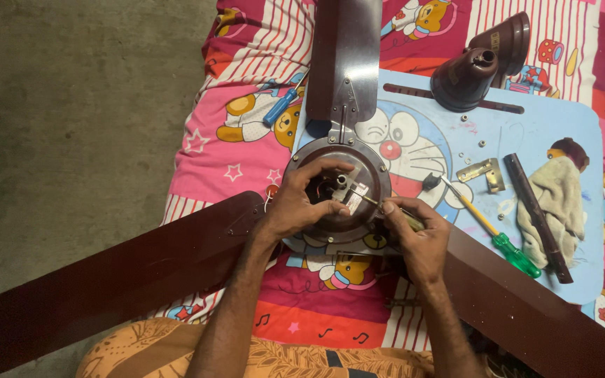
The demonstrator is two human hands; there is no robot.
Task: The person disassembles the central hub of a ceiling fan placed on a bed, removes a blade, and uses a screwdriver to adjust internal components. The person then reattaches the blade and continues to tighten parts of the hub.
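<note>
Ceiling fan motor housing (337,192): round brown metal hub, lying face up on a light blue cartoon-print board (568,126) over a pink patterned bedsheet (225,161), directly in front of us.
Blades: three long brown blades (344,56) remain joined to the hub; one runs away from us, two spread toward the lower corners.
Left hand (299,203): our fingers are curled over the open centre of the hub, pressed together against small parts and wiring there.
Right hand (418,234): closed around a screwdriver (386,208) whose tip reaches into the hub's middle.
Handling, our judgement: heavy and rigid, since the hub likely encloses a wound motor; the blades are stiff but thin and would bend if used as handles. The painted metal looks smooth and somewhat slippery.
Where to hold, our judgement: by the hub rim or the blade brackets close to it, never by the blade tips or the exposed wires.
Nearby items: green-handled screwdriver (509,250) to the right, blue-handled screwdriver (280,107) at upper left, two brown canopy cups (481,63), dark rod (537,217), pale cloth (561,196), brass bracket (483,171), loose small nuts.
Surroundings: bare grey floor (71,105) to the left.
</note>
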